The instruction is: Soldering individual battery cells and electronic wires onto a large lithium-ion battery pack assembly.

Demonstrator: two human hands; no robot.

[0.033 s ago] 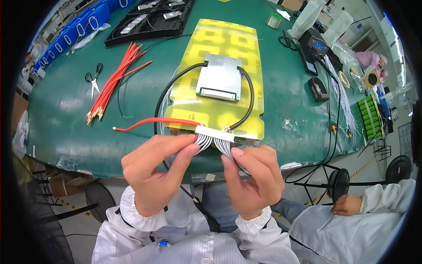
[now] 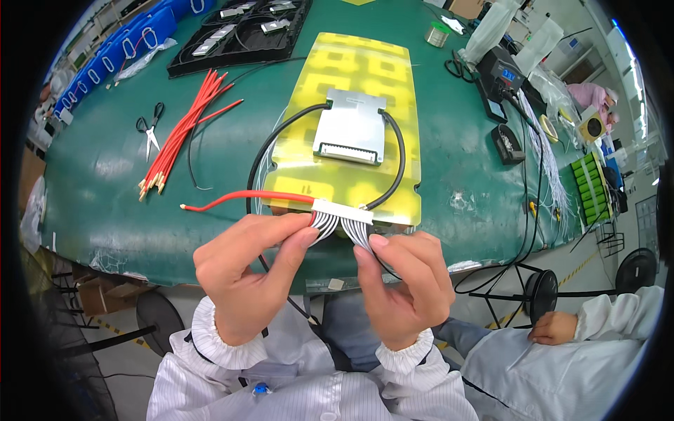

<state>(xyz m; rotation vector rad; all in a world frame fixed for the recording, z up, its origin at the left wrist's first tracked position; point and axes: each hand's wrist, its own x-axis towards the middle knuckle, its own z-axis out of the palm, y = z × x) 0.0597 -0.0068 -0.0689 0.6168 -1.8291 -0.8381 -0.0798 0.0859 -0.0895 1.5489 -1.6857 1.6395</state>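
A white multi-pin connector spans the gap between my hands, in front of the near edge of a yellow insulating sheet. My left hand pinches the left bundle of wires, white with one red at its side. Between finger and thumb, my right hand grips the right bundle of white wires. On the sheet lies a silver circuit module with a white socket along its near side. Black cables curve from both its sides. A red cable extends left from beside the connector.
On the green table lie red cables, scissors and a black tray of modules. To the right are a solder spool, a soldering station and green cells. A co-worker's hand rests at lower right.
The silver module and the far edge of the yellow sheet sit very slightly nearer in the picture. Both hands keep the same grip on the wires.
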